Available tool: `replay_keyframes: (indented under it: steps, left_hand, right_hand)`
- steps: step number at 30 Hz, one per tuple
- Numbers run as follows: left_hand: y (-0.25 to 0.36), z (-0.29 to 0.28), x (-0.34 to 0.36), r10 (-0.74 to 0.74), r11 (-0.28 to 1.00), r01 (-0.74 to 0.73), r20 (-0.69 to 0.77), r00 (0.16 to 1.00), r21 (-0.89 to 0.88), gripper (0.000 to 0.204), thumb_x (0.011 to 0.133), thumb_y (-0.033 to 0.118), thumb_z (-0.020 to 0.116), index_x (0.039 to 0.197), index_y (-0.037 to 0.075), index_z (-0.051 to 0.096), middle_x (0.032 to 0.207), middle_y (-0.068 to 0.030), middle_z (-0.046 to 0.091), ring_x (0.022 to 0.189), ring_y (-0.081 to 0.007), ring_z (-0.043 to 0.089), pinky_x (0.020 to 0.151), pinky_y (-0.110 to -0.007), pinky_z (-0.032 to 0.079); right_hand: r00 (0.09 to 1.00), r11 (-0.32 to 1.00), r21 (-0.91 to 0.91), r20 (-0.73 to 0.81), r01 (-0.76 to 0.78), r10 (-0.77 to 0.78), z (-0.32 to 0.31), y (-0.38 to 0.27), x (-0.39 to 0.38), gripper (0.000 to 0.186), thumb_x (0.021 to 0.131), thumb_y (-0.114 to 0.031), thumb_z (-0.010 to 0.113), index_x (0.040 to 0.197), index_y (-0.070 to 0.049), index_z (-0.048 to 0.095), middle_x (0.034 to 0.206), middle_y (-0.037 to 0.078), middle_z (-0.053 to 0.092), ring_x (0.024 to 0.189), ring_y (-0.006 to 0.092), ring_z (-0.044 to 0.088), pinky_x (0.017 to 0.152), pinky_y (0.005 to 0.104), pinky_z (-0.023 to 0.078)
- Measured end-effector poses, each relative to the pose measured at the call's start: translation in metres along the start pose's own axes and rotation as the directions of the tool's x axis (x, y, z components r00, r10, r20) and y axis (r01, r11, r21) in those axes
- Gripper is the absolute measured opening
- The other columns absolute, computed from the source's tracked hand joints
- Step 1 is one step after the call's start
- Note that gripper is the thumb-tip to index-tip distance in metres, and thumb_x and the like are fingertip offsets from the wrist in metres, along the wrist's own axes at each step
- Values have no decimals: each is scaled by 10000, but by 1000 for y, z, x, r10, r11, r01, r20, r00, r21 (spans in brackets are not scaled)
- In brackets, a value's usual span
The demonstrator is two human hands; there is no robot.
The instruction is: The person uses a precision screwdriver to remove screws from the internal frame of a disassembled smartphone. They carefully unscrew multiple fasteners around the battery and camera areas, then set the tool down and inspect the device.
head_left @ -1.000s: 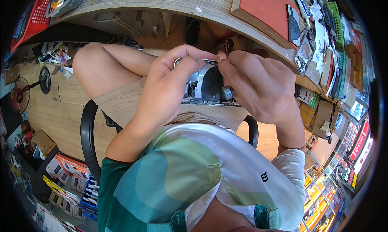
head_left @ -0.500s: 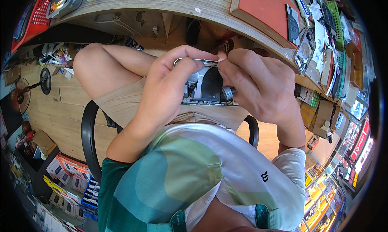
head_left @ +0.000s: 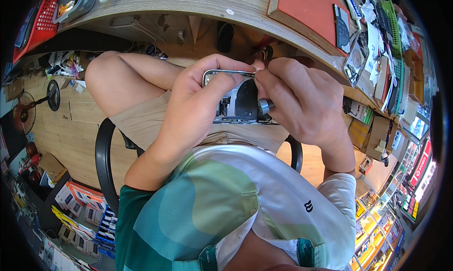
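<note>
An opened phone housing (head_left: 246,100) is held above my lap, its inside facing up. It has a thin silver rim, bare metal parts and a dark area with a rounded end. My left hand (head_left: 196,94) grips its left side, the thumb over the upper rim and the index finger along the far edge. My right hand (head_left: 304,101) is closed at the upper right of the housing, fingertips pinched at the rim. From under its palm sticks the silver round end of a slim tool (head_left: 265,105); the tool's tip is hidden by the fingers.
Beyond my knees runs a wooden desk edge (head_left: 188,7). On it lie an orange-red board (head_left: 306,16), a black phone-sized part (head_left: 341,28) and a red basket (head_left: 47,23). Chair armrests (head_left: 106,157) flank me, and a fan (head_left: 24,111) stands at far left.
My left thumb has slid a little to the right along the rim, baring more of the housing's upper left corner. The silver tool end has tilted slightly to the left.
</note>
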State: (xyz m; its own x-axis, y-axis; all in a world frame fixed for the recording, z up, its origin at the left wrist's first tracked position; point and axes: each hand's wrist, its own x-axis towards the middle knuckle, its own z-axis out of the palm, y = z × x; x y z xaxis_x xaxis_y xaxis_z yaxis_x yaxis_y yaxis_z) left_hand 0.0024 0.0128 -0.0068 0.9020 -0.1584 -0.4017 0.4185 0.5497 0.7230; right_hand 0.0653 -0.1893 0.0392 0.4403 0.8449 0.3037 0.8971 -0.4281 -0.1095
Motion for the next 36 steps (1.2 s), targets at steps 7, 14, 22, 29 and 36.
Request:
replay_keyframes:
  steps: [7, 14, 22, 29, 36]
  left_hand:
    - [-1, -1, 0, 11, 1000, -11, -8, 1000, 17, 242, 987, 6, 554, 1174, -58, 694, 1068, -113, 752, 950, -122, 720, 855, -278, 589]
    - [-1, -2, 0, 24, 997, -22, -18, 1000, 72, 243, 993, 11, 552, 1180, -60, 689, 1075, -114, 751, 947, -120, 718, 861, -280, 591]
    - [0, -2, 0, 7, 999, -7, -20, 1000, 34, 228, 1002, 4, 562, 1178, -57, 694, 1086, -113, 753, 954, -117, 717, 861, -276, 591]
    - [-3, -3, 0, 46, 996, -45, -7, 999, 76, 200, 995, -22, 630, 1180, -44, 705, 1100, -92, 755, 976, -109, 707, 873, -263, 574]
    - [-3, -6, 1, 72, 982, -70, -9, 997, 176, 190, 1007, -13, 627, 1178, -48, 701, 1101, -95, 755, 984, -115, 707, 882, -271, 575]
  right_hand:
    - [1000, 1000, -10, 12, 7, -7, -3, -3, 0, 395, 624, -108, 756, 1011, -33, 755, 940, 29, 646, 679, 151, 644, 517, 305, 468]
    - [1000, 1000, -25, -16, 4, -5, 1, -1, -1, 369, 643, -89, 775, 1011, -62, 776, 943, 11, 653, 660, 139, 625, 512, 299, 463]
    - [998, 998, -54, -45, 36, -38, 4, -2, -2, 382, 647, -83, 788, 1028, -52, 786, 917, 12, 651, 653, 138, 619, 504, 294, 454]
    - [998, 998, -48, -53, 44, -47, 4, -2, -1, 376, 662, -80, 791, 1036, -38, 789, 902, 18, 651, 651, 132, 621, 492, 288, 443]
    - [1000, 1000, -27, -4, -13, 13, 2, -4, -5, 412, 667, -93, 782, 1072, -19, 793, 886, 11, 645, 653, 126, 617, 483, 283, 425]
